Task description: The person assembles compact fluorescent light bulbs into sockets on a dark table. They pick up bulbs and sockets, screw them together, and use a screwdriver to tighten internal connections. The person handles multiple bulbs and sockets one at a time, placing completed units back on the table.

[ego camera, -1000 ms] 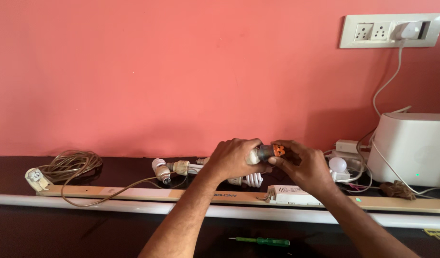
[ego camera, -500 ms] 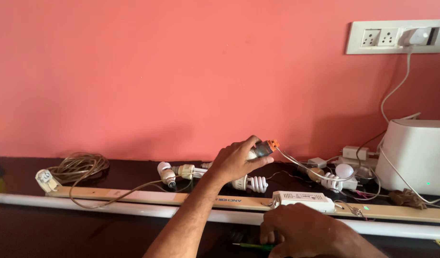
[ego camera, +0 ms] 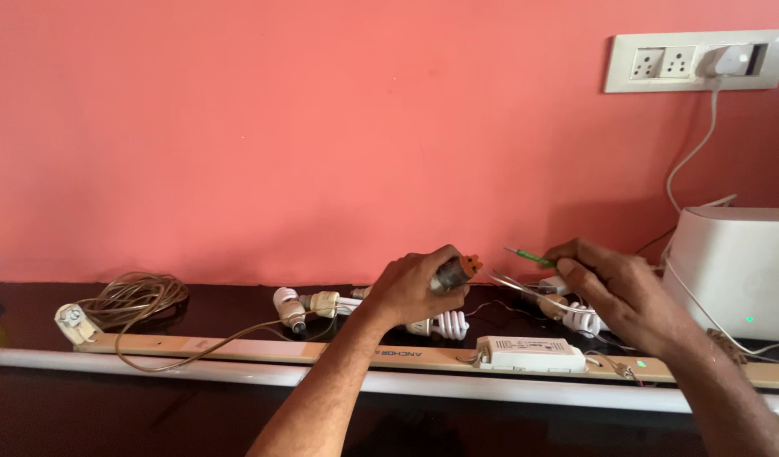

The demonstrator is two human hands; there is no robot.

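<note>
Our left hand [ego camera: 415, 283] and right hand [ego camera: 614, 283]: both bare, ungloved; our forearms bare to the frame edge, no sleeve showing.

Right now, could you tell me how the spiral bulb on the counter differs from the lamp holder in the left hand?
The spiral bulb is white with coiled tubes; the lamp holder is dark with an orange end. The bulb lies on the counter, untouched; the holder is held up in the left hand. Thin wires run from the holder; none show on the bulb. Both are lighting parts.
</note>
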